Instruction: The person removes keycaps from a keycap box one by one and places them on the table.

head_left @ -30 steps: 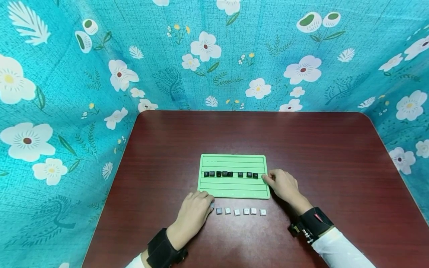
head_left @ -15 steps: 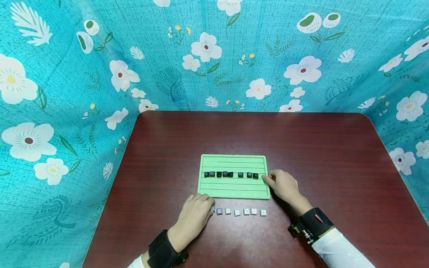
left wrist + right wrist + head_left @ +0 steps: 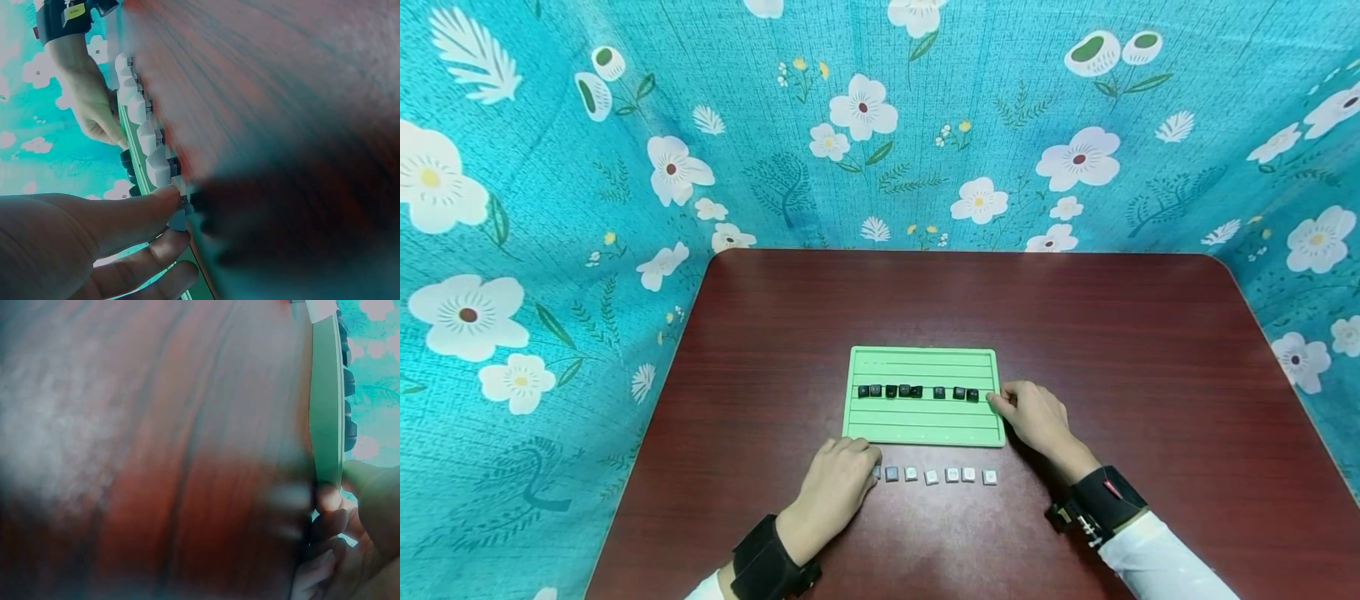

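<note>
In the head view my left hand (image 3: pixel 837 482) is at the left end of a row of light keycaps, in front of the green board (image 3: pixel 925 430). Its thumb and a finger pinch a grey keycap (image 3: pixel 178 220), seen closer in the left wrist view; the hand hides most of it from above. Beside it sits another grey keycap (image 3: pixel 892 474), followed by several white keycaps (image 3: pixel 952 475). My right hand (image 3: pixel 1036 417) grips the board's right edge, thumb on top and fingers underneath in the right wrist view. Several black keycaps (image 3: pixel 905 391) stand in an uneven row across the board.
The dark red-brown table (image 3: pixel 1075 317) extends around the board on all sides. A blue flowered cloth (image 3: pixel 925 150) hangs behind the table and at its sides. Each wrist wears a black strap (image 3: pixel 1105 497) with a camera.
My left hand has come slightly toward me with the grey keycap, bringing it level with the light row. My right hand keeps its place on the board's edge.
</note>
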A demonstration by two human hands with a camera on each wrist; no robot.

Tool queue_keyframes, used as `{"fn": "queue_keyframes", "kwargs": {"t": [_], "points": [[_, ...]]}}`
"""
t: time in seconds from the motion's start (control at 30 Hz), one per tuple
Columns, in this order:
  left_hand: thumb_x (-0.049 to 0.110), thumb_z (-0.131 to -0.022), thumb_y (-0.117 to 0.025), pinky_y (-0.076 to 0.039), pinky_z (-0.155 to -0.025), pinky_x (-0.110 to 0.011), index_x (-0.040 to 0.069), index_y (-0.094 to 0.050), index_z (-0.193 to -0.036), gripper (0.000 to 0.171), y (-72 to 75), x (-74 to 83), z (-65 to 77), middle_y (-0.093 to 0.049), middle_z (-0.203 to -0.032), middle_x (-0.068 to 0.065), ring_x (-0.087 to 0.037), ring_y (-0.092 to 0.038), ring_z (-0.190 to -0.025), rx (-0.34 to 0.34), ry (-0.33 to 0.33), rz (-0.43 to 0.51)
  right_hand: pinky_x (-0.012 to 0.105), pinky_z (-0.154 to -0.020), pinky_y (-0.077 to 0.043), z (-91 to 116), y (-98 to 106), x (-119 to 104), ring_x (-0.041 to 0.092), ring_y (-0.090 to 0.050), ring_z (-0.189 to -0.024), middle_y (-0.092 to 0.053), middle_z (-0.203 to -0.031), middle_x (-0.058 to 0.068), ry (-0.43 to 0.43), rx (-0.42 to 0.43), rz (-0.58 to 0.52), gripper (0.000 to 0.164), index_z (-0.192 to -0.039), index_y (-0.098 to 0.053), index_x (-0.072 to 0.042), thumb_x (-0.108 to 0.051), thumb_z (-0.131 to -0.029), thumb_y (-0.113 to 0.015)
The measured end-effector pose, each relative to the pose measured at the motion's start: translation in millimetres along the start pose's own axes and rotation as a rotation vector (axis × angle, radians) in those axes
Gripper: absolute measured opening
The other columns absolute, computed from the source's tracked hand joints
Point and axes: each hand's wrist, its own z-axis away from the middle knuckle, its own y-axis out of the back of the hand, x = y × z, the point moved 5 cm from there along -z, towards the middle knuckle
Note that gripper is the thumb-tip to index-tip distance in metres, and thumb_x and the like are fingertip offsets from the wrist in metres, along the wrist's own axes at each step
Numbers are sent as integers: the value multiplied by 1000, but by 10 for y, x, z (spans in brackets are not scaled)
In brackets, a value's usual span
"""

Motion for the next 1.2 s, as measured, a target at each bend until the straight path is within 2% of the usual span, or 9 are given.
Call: {"fn": "queue_keyframes", "kwargs": {"t": [0.33, 0.57, 0.8, 1.0, 1.2], "points": [[26, -72, -76, -35, -59, -26, 18, -62, -77, 16, -14, 26, -3, -56, -71, 6, -12, -53, -68, -3, -16, -3, 31, -42, -23, -3, 2, 1, 14, -33, -45, -31, -48, -7, -4, -6, -1, 42, -58, -43, -20, -45, -89, -54], [29, -74, -74, -37, -62, -27, 16, -67, -85, 18, 11, 22, -21, -59, -76, 6, -12, -53, -70, -27, -3, 0, 32, -42, -24, -5, 7, -6, 14, -33, -45, -31, -48, -7, -1, -4, -2, 42, -58, -42, -20, -46, -89, -55], [30, -84, -65, -39, -63, -28, 15, -69, -92, 17, 48, 7, -68, -62, -82, 5, -13, -55, -74, 37, -9, 26, 31, -42, -23, -4, 3, -1, 14, -32, -45, -30, -48, -7, -1, -6, -6, 42, -58, -42, -20, -45, -89, -55], [29, -84, -64, -38, -62, -29, 16, -69, -92, 16, 96, -3, -171, -62, -83, 5, -13, -56, -76, 93, -5, 48, 31, -42, -22, 0, 10, -5, 14, -32, -45, -30, -48, -7, 1, -2, -10, 42, -58, -42, -20, -45, -89, -55], [28, -83, -66, -45, -69, -32, 16, -70, -96, 18, 122, 17, -321, -65, -89, 4, -14, -59, -83, 129, -9, 67, 30, -42, -21, 4, 11, -3, 14, -31, -44, -31, -48, -7, 1, -8, -16, 42, -58, -42, -19, -44, -89, -55]]}}
